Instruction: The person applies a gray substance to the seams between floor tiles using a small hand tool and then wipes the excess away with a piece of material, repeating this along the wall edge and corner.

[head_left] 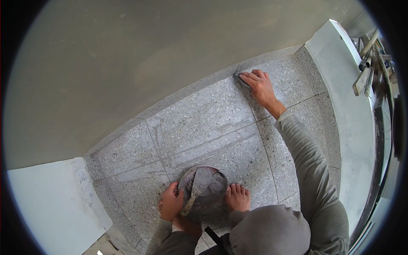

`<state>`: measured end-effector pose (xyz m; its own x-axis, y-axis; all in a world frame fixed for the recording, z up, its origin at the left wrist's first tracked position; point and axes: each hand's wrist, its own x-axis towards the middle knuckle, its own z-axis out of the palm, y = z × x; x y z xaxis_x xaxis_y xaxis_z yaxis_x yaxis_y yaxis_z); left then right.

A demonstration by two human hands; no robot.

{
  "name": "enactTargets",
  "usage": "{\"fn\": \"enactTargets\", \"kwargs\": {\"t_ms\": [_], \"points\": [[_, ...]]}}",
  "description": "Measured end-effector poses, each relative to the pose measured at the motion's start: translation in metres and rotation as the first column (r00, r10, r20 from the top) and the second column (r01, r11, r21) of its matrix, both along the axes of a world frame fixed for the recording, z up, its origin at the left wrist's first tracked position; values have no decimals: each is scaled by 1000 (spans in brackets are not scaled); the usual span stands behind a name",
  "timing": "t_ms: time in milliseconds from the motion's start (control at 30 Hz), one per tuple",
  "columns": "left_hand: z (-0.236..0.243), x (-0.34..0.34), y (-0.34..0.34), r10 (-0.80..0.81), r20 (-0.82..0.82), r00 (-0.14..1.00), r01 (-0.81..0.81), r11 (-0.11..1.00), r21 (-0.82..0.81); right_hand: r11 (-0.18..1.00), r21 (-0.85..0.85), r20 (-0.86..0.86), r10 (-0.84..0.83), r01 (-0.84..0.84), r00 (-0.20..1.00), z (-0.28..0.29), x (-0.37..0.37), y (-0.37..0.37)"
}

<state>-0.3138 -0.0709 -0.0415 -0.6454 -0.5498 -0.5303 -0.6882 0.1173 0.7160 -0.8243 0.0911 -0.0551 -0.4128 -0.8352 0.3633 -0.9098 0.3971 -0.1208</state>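
Note:
My right hand (260, 88) reaches far out over the speckled grey tiles (199, 110). Its fingers are closed on a dark grey pad (242, 80), pressed down where a tile joint meets the skirting. The hand covers most of the pad, so its exact kind is hard to make out. Near my feet, my left hand (171, 202) grips the left side of a round bowl (226, 182). Thick grey paste (217, 182) fills part of that bowl. A putty knife (199, 184), coated in paste, leans in it with its handle over the near rim.
A speckled skirting (187, 92) runs along the grey wall (127, 63). White low walls stand at left (55, 199) and right (357, 127). Pipes and wood strips (366, 70) lie beyond the right one. My bare right foot (238, 197) is beside the bowl. Paste smears mark several tiles.

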Motion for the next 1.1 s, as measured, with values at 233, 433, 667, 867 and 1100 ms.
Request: {"fn": "enactTargets", "kwargs": {"t_ms": [233, 433, 667, 867, 1100], "points": [[-13, 3, 5, 40, -71, 997, -38, 999, 34, 966, 244, 23, 83, -86, 996, 16, 6, 38], [-15, 7, 2, 65, -26, 998, -62, 992, 108, 931, 365, 104, -36, -5, 994, 16, 82, 94], [-24, 14, 0, 30, -70, 997, -27, 999, 41, 965, 264, 333, -98, 7, 938, 26, 140, 152], [-12, 4, 0, 53, -58, 997, -46, 992, 115, 979, -128, 278, -116, 157, 953, 32, 26, 40], [-4, -8, 2, 27, -6, 1000, -26, 992, 124, 999, 35, 174, 16, -22, 985, 3, -31, 2]]}}
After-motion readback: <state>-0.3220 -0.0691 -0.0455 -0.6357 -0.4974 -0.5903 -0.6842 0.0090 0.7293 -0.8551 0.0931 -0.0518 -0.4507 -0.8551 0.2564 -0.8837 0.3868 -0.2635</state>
